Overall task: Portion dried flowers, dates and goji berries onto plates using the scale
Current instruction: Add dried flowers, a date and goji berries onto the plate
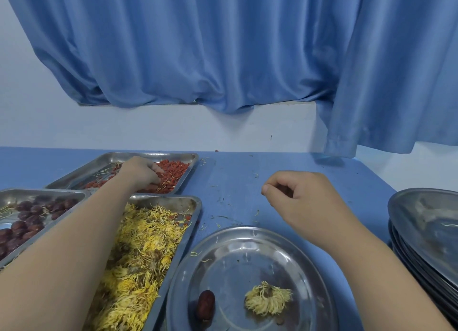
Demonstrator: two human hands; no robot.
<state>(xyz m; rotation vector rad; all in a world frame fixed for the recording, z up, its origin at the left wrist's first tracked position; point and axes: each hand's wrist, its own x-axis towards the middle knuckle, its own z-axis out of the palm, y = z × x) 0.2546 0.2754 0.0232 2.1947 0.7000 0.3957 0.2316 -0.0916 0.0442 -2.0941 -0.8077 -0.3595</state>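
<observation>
My left hand [141, 172] reaches across into the far steel tray [148, 154], fingers curled down into the red goji berries [176, 168] and gripping some. My right hand [302, 196] hovers over the blue table, fingers loosely curled, holding nothing that I can see. A round steel plate [235, 256] lies in front of me with one dark date [205, 304] and one dried yellow flower [267, 302] on it. To its left, a tray [195, 206] holds dried yellow flowers [143, 244]. Dates [27, 221] fill the tray [37, 190] at far left. No scale is in view.
A stack of steel plates [426, 221] stands at the right edge of the blue table [235, 177]. Loose petal bits lie scattered on the table. A white wall and a blue curtain [223, 58] rise behind the table's far edge.
</observation>
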